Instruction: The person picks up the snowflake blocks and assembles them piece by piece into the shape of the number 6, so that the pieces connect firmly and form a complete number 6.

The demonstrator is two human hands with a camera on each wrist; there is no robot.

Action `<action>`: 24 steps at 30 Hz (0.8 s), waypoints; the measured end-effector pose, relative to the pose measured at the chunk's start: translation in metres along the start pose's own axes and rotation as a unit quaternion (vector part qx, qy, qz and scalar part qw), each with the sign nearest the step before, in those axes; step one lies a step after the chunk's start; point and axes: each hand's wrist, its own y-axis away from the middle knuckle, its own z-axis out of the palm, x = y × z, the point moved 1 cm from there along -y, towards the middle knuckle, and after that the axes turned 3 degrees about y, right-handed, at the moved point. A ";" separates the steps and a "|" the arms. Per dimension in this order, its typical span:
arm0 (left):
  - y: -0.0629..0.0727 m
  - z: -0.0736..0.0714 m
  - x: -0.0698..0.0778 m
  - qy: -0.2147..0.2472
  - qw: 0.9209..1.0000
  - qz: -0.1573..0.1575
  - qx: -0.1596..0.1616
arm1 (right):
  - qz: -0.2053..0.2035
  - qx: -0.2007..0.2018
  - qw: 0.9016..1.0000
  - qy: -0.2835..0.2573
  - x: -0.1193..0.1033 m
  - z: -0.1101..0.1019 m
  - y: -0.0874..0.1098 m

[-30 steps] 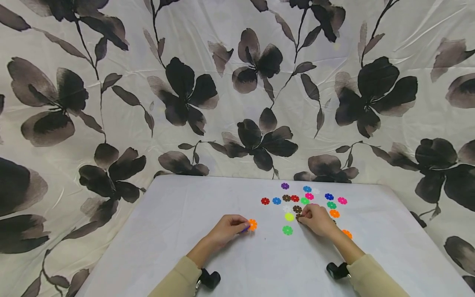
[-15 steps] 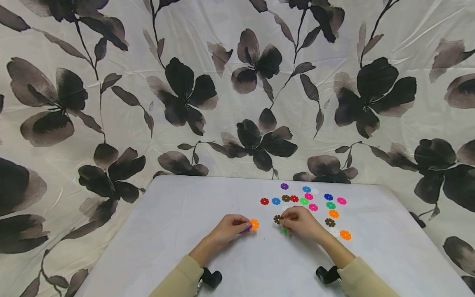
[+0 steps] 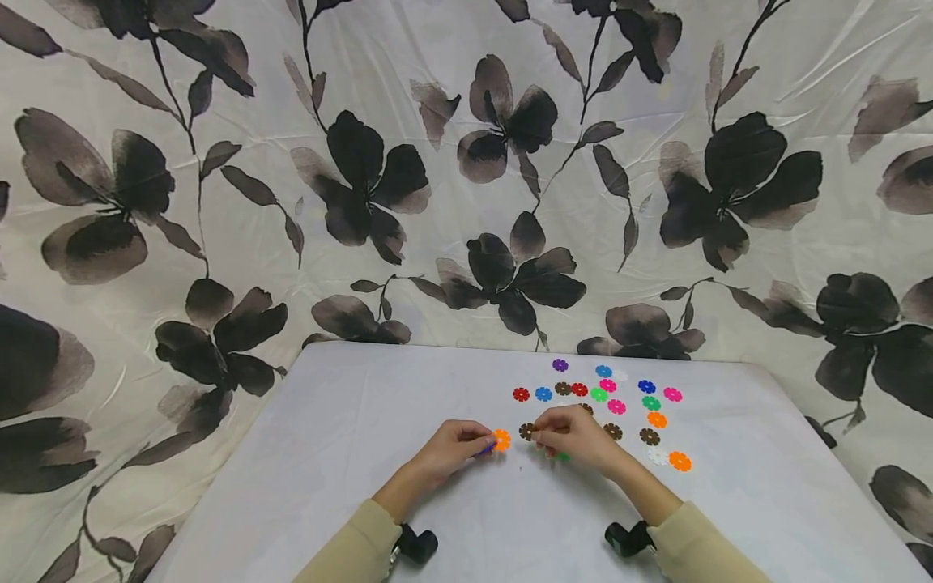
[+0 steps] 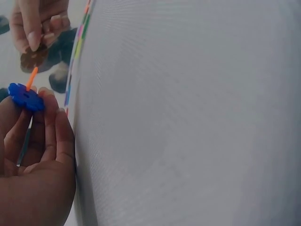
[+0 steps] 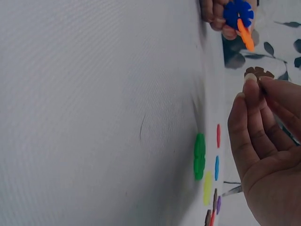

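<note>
Just now your right hand (image 3: 576,439), fingertips pinched on the brown disc (image 3: 527,431), had carried it leftward to the frame's lower centre, near the orange disc (image 3: 502,440) slotted into the blue disc (image 4: 26,97) your left hand (image 3: 453,445) pinched, leaving brown and orange close but unjoined.

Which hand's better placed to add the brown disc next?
Right, probably: the right hand pinches the brown notched disc; the left hand holds the blue notched disc with the orange notched disc attached.
</note>
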 end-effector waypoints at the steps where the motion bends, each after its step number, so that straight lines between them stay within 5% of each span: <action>1: 0.000 0.000 0.000 0.000 1.000 -0.002 0.000 | 0.000 0.000 1.000 0.000 -0.001 0.001 0.000; 24: 0.002 -0.002 0.001 -0.023 0.999 -0.021 -0.020 | -0.025 -0.049 0.997 -0.045 0.006 0.007 -0.008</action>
